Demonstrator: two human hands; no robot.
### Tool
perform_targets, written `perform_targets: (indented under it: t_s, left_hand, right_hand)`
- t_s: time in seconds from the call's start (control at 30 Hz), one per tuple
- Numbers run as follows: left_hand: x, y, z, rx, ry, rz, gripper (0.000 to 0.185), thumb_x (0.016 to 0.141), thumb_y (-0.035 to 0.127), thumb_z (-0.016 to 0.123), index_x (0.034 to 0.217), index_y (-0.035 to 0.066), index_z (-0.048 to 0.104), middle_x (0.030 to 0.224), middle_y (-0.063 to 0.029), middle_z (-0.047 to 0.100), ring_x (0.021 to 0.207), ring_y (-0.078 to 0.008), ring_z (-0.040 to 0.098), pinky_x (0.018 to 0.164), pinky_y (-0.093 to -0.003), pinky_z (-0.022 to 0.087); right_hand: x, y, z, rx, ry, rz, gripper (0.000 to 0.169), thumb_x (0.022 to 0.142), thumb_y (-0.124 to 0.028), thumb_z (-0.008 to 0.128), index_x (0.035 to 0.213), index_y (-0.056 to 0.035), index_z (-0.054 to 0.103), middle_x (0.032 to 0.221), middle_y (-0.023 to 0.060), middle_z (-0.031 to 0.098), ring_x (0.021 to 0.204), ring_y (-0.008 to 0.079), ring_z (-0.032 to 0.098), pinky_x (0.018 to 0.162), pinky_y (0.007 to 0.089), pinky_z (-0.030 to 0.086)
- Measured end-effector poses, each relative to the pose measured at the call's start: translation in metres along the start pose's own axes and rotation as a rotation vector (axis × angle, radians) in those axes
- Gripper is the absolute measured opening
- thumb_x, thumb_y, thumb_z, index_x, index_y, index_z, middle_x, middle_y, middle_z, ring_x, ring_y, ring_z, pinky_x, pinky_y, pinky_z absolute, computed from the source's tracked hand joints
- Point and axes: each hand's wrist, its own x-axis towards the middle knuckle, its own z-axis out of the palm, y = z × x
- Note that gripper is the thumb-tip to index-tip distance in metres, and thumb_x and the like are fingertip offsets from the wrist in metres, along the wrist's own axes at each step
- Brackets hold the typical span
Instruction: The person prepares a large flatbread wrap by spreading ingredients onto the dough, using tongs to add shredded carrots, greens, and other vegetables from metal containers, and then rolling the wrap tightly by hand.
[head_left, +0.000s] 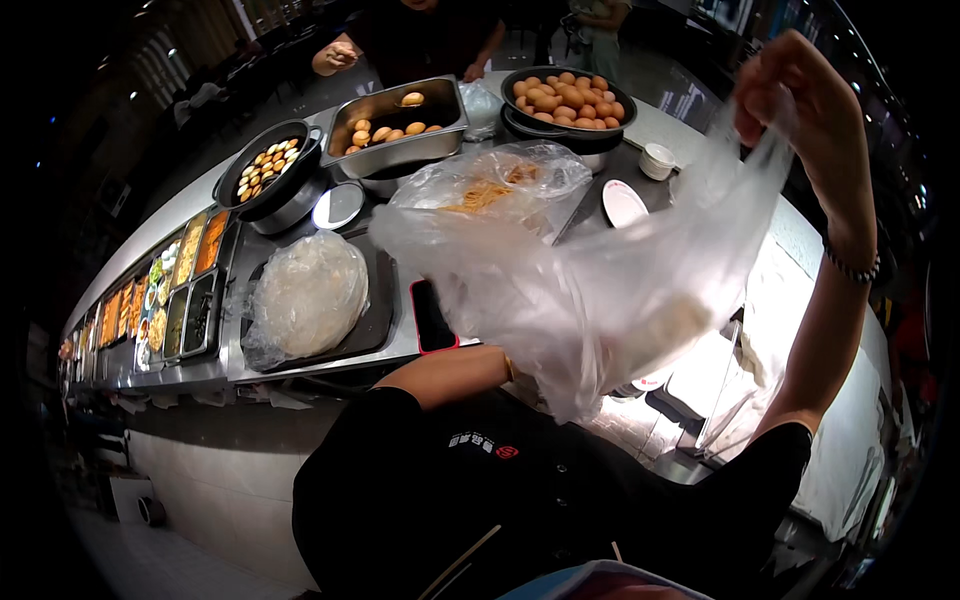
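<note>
My right hand (795, 101) is raised at the upper right, its fingers pinching the top of a large translucent plastic bag (570, 300). Stretched and blurred, the bag hangs down and across in front of me. A pale item (671, 326) shows dimly through its lower right part; I cannot tell what it is. From the left, my left forearm (457, 375) reaches to the bag, a gold-coloured band at the wrist. Plastic hides the left hand, so its grip is unclear. Behind lies another clear bag with noodle-like strips (487, 191).
A plastic-wrapped pale round mass (311, 296) rests on a dark tray, beside a red-edged phone (435, 319). Pans of eggs (570, 97) line the back, near a white oval plate (624, 202). Food trays (180, 277) run left. Across the counter stands a person (420, 45).
</note>
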Motion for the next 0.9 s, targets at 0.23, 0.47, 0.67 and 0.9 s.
perform_targets:
  t_s: [0.23,0.47,0.67,0.9]
  left_hand:
    - [-0.033,0.022,0.014,0.667,-0.223,0.427,0.053,0.087,0.033,0.058,0.126,-0.002,0.049,0.106,-0.0158,0.059,0.093,-0.0241,0.061,0.081,-0.0407,0.049]
    - [-0.075,0.164,0.012,1.444,0.502,0.452,0.028,0.078,0.016,0.065,0.100,0.001,0.060,0.087,-0.0112,0.062,0.073,-0.0244,0.063,0.062,-0.0359,0.053]
    - [-0.051,0.122,-0.050,1.314,0.236,0.323,0.017,0.079,0.012,0.060,0.095,0.009,0.062,0.098,-0.0110,0.064,0.082,-0.0245,0.063,0.065,-0.0375,0.052]
    - [-0.026,0.014,-0.043,1.800,-0.164,0.401,0.019,0.079,0.015,0.054,0.094,0.009,0.064,0.098,-0.0031,0.063,0.108,-0.0207,0.051,0.091,-0.0353,0.039]
  right_hand:
    - [-0.014,-0.036,0.022,0.416,-0.278,-0.321,0.019,0.087,-0.009,0.062,0.083,-0.0021,0.045,0.066,0.0053,0.050,0.047,0.0094,0.053,0.041,0.0208,0.045]
    - [-0.073,0.066,0.168,-0.725,-0.549,0.209,0.029,0.077,-0.010,0.061,0.104,-0.0011,0.053,0.104,0.0154,0.058,0.088,0.0303,0.060,0.072,0.0349,0.049]
    - [-0.152,-0.012,0.201,-0.493,-0.612,0.036,0.007,0.072,-0.008,0.058,0.073,-0.0044,0.052,0.063,0.0105,0.055,0.048,0.0272,0.056,0.043,0.0396,0.043]
    - [-0.176,0.074,0.205,-0.201,-0.211,0.428,0.012,0.079,-0.007,0.053,0.082,0.0007,0.062,0.059,0.0143,0.062,0.052,0.0273,0.062,0.047,0.0368,0.048]
